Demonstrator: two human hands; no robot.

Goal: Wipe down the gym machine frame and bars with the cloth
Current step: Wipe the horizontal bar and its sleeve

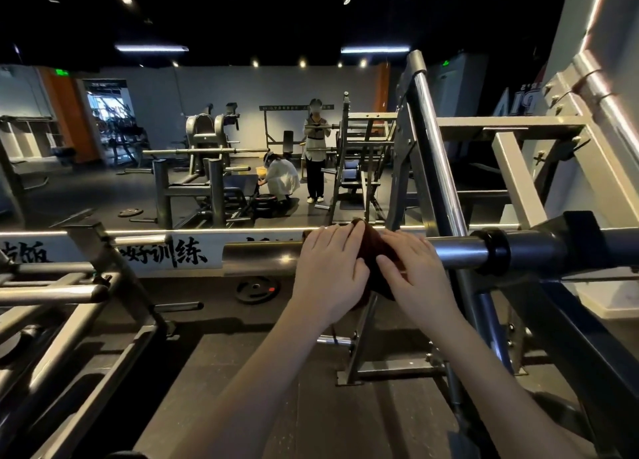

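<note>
Currently both hands lie on the cloth (370, 251), a dark reddish-brown one draped over the horizontal bar (456, 252) of the gym machine frame (518, 182); left hand (328, 272) on the cloth's left part, fingers straight and close together, laid flat, gripping nothing; right hand (415, 275) on its right part, fingers likewise straight and pressed flat; cloth hangs a little below the bar between the wrists.

Writing: behind the bar, left of the hands, a white strip (211, 247) with black brush characters, "好训练" legible, the rest cut off; above the bar to the right, large reversed letters (511, 107) reading "PIA", smaller text over them illegible; green lit sign (62, 73) far above-left of the bar, unreadable.

Below the bar, a weight plate (257, 290) flat on the floor; beyond the bar, one standing person (315, 147), one crouching person (281, 178).
</note>
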